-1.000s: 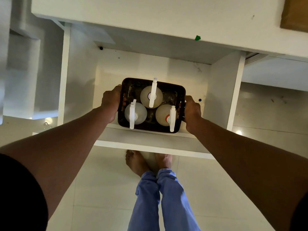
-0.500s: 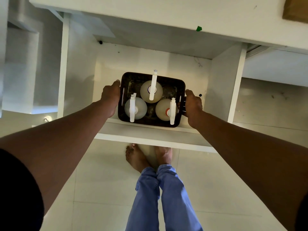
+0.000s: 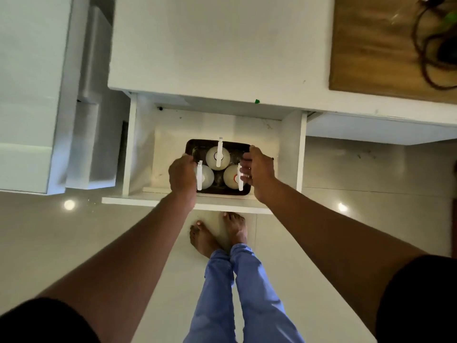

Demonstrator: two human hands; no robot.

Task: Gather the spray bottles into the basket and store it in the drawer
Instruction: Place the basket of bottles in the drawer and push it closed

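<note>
A dark basket (image 3: 235,144) rests on the floor of the open white drawer (image 3: 167,154). Three clear spray bottles with white heads stand in it: one at the back (image 3: 214,158), one at the left (image 3: 207,176), one at the right (image 3: 230,176). My left hand (image 3: 182,175) hovers over the basket's left edge with fingers loosely curled, and it hides part of the left bottle. My right hand (image 3: 258,169) hovers over the right edge with fingers spread. Neither hand holds anything.
The drawer's front panel (image 3: 138,201) juts out toward my bare feet (image 3: 217,233) on the tiled floor. Above the drawer lies the white desk top (image 3: 222,45). A wooden board (image 3: 371,45) with dark cables (image 3: 427,48) sits at the right. A white cabinet (image 3: 29,95) stands at the left.
The basket went down onto the drawer floor, and both hands let go of its sides and lifted above it. My view has pulled up and back, showing the desk top.
</note>
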